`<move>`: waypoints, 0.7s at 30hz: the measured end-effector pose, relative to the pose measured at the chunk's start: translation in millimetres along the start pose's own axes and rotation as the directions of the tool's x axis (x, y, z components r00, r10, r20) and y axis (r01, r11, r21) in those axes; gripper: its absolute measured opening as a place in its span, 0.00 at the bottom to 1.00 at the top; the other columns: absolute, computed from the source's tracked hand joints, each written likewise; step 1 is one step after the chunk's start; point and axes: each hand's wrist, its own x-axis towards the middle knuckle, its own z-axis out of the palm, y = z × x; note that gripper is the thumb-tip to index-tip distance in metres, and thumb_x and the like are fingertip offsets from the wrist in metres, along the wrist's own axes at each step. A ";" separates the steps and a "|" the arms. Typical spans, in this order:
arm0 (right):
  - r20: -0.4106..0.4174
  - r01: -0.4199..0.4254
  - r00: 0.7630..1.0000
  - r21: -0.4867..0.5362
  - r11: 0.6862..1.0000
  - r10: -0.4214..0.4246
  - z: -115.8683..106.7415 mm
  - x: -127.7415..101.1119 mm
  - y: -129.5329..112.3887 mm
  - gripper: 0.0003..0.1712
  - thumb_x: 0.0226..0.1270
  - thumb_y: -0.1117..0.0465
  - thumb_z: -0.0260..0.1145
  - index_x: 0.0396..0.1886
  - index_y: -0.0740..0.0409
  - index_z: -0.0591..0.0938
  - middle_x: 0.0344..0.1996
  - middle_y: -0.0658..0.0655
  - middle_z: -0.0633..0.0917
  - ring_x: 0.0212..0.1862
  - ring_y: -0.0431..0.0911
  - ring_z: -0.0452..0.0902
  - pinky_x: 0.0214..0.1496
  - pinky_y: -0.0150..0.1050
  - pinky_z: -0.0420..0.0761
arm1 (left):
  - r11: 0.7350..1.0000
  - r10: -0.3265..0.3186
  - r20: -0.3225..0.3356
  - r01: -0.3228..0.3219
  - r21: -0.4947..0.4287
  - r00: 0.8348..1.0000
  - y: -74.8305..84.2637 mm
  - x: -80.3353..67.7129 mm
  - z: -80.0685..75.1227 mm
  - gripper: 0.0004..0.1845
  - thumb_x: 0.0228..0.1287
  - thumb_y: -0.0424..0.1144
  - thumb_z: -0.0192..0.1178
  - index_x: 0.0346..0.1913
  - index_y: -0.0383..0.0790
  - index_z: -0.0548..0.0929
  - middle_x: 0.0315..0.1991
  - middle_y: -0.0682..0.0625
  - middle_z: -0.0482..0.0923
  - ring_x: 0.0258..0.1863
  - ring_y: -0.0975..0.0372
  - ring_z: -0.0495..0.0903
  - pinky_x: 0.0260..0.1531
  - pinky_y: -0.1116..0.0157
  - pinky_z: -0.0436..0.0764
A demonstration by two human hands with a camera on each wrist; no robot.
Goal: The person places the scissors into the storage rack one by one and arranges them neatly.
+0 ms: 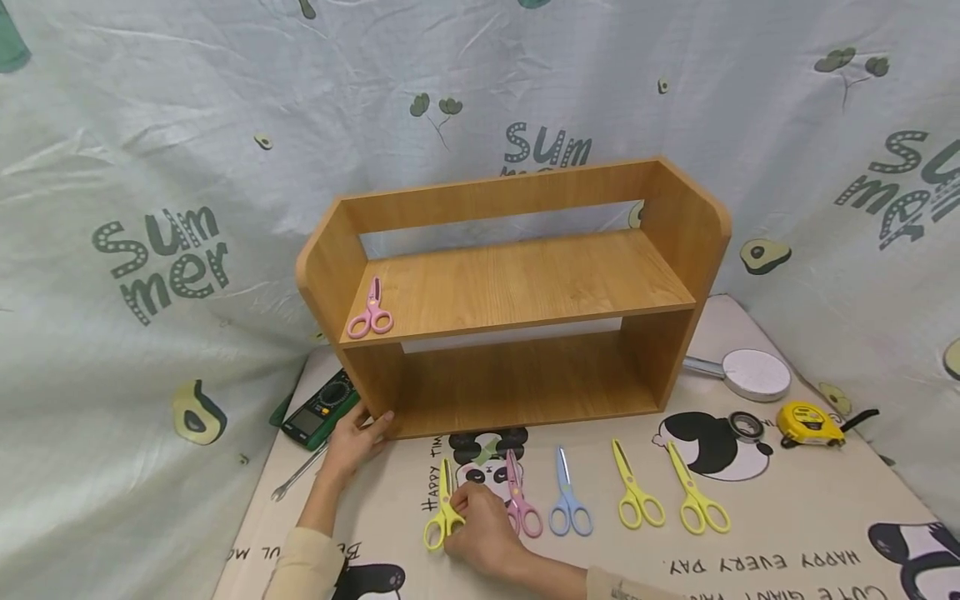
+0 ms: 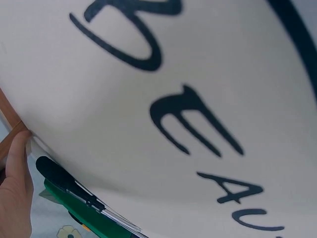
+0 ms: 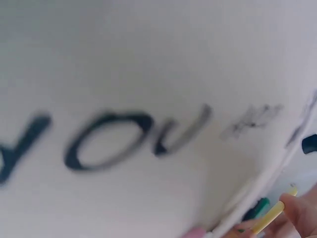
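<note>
A two-tier wooden shelf (image 1: 517,275) stands on the table, and my left hand (image 1: 352,446) grips its lower left front corner, thumb toward the front. In the left wrist view that hand (image 2: 17,183) reaches the wood edge (image 2: 11,130). My right hand (image 1: 487,531) pinches yellow scissors (image 1: 444,517) by the handles, blades pointing toward the shelf. The right wrist view shows fingers on the yellow scissors (image 3: 270,217). Right beside this hand lie pink scissors (image 1: 525,508), partly covered by it. Another pair of pink scissors (image 1: 371,312) lies on the upper tier's left end.
Blue scissors (image 1: 570,504) and two yellow pairs, one nearer (image 1: 636,496) and one farther right (image 1: 699,500), lie in the row. A multimeter (image 1: 318,412) and wrench (image 1: 296,477) lie left. Magnifying glass (image 1: 753,373), black tape roll (image 1: 746,425) and tape measure (image 1: 810,423) are right.
</note>
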 end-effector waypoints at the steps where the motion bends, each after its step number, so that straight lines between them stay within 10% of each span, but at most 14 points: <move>1: 0.004 -0.006 1.000 0.004 1.000 0.006 -2.1 0.3 -3.3 0.26 0.30 0.78 0.77 0.36 0.61 0.81 0.32 0.49 0.79 0.35 0.35 0.71 0.39 0.30 0.78 | 1.000 -0.002 -0.002 0.002 0.000 1.000 -0.2 -0.2 -0.2 0.40 0.78 0.39 0.60 0.84 0.42 0.52 0.81 0.30 0.54 0.74 0.35 0.68 0.64 0.44 0.80; 21: 0.110 0.012 0.994 0.061 0.998 -0.018 -72.5 0.5 -84.2 0.25 0.41 0.74 0.79 0.43 0.61 0.82 0.37 0.50 0.82 0.41 0.41 0.76 0.49 0.35 0.80 | 1.000 -0.003 0.002 0.003 -0.001 1.000 0.7 -1.3 -0.6 0.40 0.78 0.39 0.59 0.84 0.41 0.52 0.82 0.31 0.54 0.75 0.35 0.66 0.65 0.44 0.80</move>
